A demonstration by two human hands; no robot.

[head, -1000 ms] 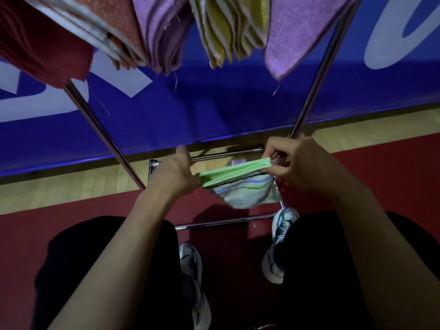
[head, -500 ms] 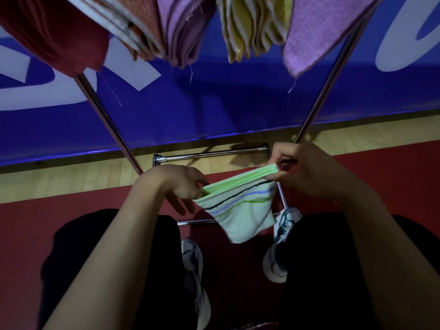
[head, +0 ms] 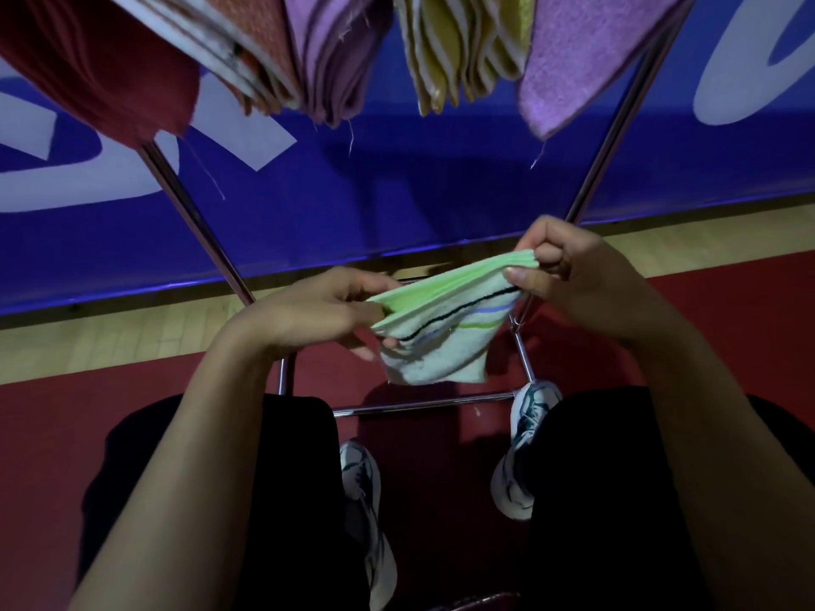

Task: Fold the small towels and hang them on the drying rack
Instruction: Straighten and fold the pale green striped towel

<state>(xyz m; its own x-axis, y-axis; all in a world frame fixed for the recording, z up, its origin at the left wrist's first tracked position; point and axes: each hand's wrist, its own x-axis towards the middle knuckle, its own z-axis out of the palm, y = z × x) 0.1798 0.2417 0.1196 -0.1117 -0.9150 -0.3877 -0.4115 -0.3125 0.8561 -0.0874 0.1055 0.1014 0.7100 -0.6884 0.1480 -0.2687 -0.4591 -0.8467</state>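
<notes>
Both hands hold a small green-and-white striped towel (head: 441, 328) in the air, below the hung towels on the chrome drying rack (head: 198, 227) and between its two slanted legs. The left hand (head: 317, 310) pinches the towel's left end, thumb on top and fingers curled beneath the cloth. The right hand (head: 569, 275) pinches the folded green edge at the towel's right end between thumb and curled fingers. The towel's white part sags below that edge. On the rack above hang a dark red towel (head: 101, 72), an orange towel (head: 247, 41), a purple striped towel (head: 335, 55), a yellow striped towel (head: 458, 46) and a lilac towel (head: 586, 59).
</notes>
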